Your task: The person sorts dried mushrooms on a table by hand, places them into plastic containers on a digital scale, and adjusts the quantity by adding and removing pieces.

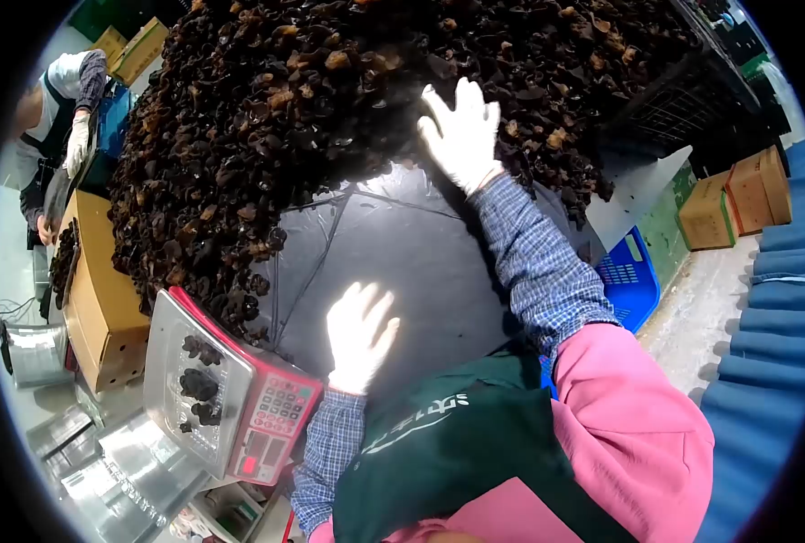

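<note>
Heap [240, 118] of dark pieces, cut off above, too crowded to count. Of my two hands, both with fingers spread, the right hand [464, 136] is at its near edge; the left hand [359, 335] is over the table [402, 262], contact unclear. One scale [271, 416]; one basket [636, 285], partly hidden.
</note>
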Demonstrator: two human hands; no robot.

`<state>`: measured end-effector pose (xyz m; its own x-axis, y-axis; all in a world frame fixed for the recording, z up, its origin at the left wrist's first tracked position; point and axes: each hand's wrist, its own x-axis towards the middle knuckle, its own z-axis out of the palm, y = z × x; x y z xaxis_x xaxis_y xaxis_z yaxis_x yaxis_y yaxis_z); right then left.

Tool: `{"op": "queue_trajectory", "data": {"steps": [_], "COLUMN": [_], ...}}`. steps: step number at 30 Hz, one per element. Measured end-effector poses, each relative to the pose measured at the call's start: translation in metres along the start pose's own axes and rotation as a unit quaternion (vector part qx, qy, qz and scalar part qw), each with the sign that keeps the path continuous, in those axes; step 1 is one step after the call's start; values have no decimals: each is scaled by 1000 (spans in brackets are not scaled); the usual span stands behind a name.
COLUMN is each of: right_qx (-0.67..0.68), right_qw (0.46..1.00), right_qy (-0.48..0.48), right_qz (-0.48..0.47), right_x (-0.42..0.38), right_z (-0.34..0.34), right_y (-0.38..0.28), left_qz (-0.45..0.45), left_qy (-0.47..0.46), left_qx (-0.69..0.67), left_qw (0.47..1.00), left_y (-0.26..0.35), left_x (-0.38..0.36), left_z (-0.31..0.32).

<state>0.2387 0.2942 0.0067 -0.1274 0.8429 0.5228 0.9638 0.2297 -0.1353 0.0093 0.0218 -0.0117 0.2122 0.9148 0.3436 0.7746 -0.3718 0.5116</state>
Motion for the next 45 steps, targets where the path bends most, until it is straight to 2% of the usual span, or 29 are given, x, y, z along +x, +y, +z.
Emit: {"op": "queue_trajectory", "data": {"steps": [1,3,4,7,8,9,11,12,15,17,19,20,23,24,27,29,30,32,33,35,37,39,40,41,43,45], "right_qx": [70,113,92,118,153,221,252,310,372,295,282,211,133,83,75,117,196,259,288,299,329,329,327,304,297,284], "right_qw": [997,986,987,959,940,918,901,899,908,953,958,976,990,995,985,945,929,940,941,951,938,916,896,897,903,887], "right_qy": [-31,-101,-55,-100,-148,-161,-161,-120,-42,31,45,44,0,-44,-133,-264,-225,-157,-125,-73,-101,-221,-282,-313,-311,-340], "right_qz": [4,-69,-122,-236,-267,-287,-313,-284,-187,-61,-1,-21,-35,-41,-80,-152,-219,-158,-125,-41,26,58,105,74,-1,-130], "right_x": [-12,-34,-47,-83,-96,-108,-127,-135,-127,-143,-139,-138,-136,-140,-165,-173,-177,-169,-163,-161,-175,-188,-198,-201,-213,-229], "right_z": [-6,-34,-37,-66,-70,-75,-92,-97,-124,-109,-99,-98,-90,-90,-86,-105,-109,-124,-134,-141,-152,-176,-185,-193,-190,-174], "right_y": [-13,-28,-30,-30,-27,-23,-19,-16,3,24,34,39,25,14,-20,-42,-41,-31,-21,18,42,43,35,25,2,-7], "left_qz": [1,0,-3,7,9,7,-4,-6,-15,-18,-22,-25,-27,-31,-46,-61,-60,-98,-102,-154,-171,-132,-153,-172,-180,-180], "left_qy": [1,2,-6,-10,-1,6,8,9,17,13,8,10,3,2,13,30,48,62,98,95,89,77,89,102,104,89], "left_qx": [1,0,3,14,5,7,-1,-4,-32,-32,-47,-63,-87,-91,-119,-161,-144,-140,-139,-161,-186,-112,-151,-188,-190,-174], "left_qw": [1000,1000,1000,1000,1000,1000,1000,1000,999,999,999,998,996,995,992,985,987,983,980,970,964,982,972,962,960,964], "left_y": [0,0,0,-2,1,1,3,2,3,8,11,13,18,19,17,15,12,12,5,3,3,-6,-3,0,1,1], "left_x": [0,0,1,3,5,3,1,0,-9,-12,-14,-15,-18,-21,-25,-24,-28,-24,-29,-33,-31,-34,-33,-32,-32,-32], "left_z": [-1,0,-2,-1,-2,-1,-1,-1,2,-2,-5,-6,-8,-8,-6,-6,-5,-11,-5,-8,-5,-1,1,2,3,1]}}
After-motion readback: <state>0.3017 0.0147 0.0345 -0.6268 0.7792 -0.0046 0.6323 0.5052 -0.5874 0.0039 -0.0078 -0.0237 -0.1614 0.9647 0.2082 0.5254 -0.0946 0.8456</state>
